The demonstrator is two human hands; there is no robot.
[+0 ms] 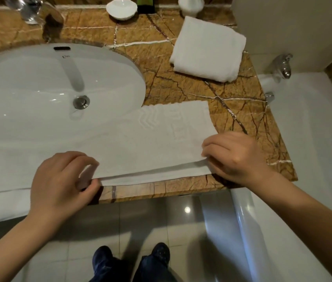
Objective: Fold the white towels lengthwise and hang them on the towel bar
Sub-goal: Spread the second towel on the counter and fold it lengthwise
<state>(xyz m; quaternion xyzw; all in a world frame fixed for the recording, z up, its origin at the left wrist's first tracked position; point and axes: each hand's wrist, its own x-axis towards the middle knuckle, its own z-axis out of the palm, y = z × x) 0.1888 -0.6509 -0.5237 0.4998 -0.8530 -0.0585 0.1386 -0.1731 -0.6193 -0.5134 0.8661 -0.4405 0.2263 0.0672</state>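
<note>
Pinched between thumb and fingers of the left hand [59, 180] is the near edge of the white towel [140, 147], at the front lip of the bench [232, 94]. The towel is spread flat across the front of the bench and over part of the sink [39, 78], its far left portion draped past the rim; how far it runs to the left cannot be told. Along the near side a doubled layer is seen, so a lengthwise fold is judged to be under way. Further right, the right hand [234, 157] is closed on the same near edge at the towel's right corner, fingers on top and thumb hidden beneath. For the fold to be made well, both pinches should be lifted together and carried toward the far edge at an even height, so that the long edges are laid flush and no skew is set in; the crease should then be smoothed flat. At the back right of the bench a second, folded towel [207, 49] is lying, well apart from the first. No towel bar is shown.
</note>
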